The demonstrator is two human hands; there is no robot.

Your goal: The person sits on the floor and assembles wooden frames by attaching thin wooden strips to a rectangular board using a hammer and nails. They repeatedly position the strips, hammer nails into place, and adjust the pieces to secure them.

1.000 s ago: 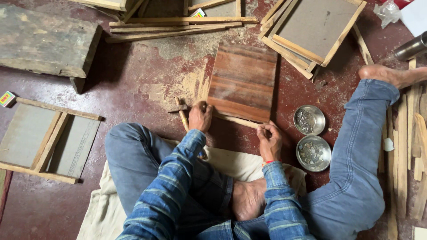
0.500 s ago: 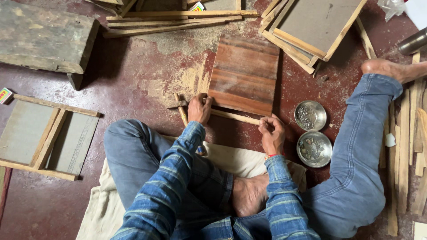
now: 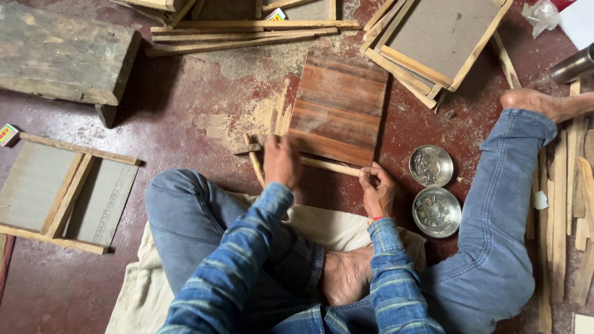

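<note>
Red-brown workshop floor (image 3: 185,142), dusted with pale sawdust, person seated on a cream cloth (image 3: 142,278) in the head view. A thin wooden strip (image 3: 328,166) lay flat on the floor along the near edge of a reddish plank board (image 3: 339,106), touching it or nearly so. Since half a second earlier the strip sat tighter against the board and both hands had drawn in over it, so the alignment looked closer to settled. Strip: pale, narrow, straight, partly hidden under the hands. Left hand (image 3: 281,162) pressed down on the strip's left part, fingers curled; whether it also gripped the hammer (image 3: 252,156) just left of the board, cannot tell. Right hand (image 3: 377,188) pinched the strip's right end, fingers narrow. Right of the board stood two round metal bowls (image 3: 431,166) of small metal bits; beyond it, stacked wooden frames (image 3: 442,40); far left of it, a grey slab (image 3: 62,52).
</note>
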